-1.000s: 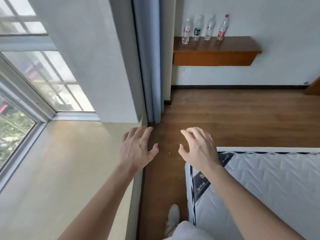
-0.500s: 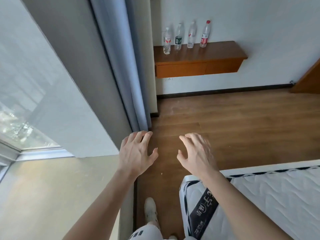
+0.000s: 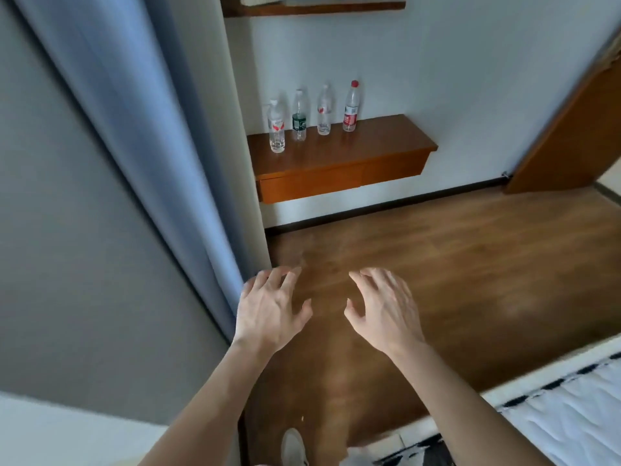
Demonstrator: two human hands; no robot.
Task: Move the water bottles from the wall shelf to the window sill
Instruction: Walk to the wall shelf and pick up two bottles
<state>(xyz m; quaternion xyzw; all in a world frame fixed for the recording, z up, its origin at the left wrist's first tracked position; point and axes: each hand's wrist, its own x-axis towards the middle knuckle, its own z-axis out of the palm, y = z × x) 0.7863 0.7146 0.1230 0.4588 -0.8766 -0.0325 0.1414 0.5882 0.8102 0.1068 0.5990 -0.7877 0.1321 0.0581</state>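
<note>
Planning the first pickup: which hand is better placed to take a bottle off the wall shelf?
Left, probably. The left hand and right hand are both open and empty, short of the wall shelf, but the left lines up with the leftmost water bottle, the one nearest the front edge.

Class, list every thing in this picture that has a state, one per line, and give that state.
Left hand: open, fingers spread, holding nothing.
Right hand: open, fingers loosely bent, holding nothing.
Water bottles: all four upright on the wall shelf, untouched.
Wooden door: swung open.
Curtain: hanging, gathered in folds.
</note>
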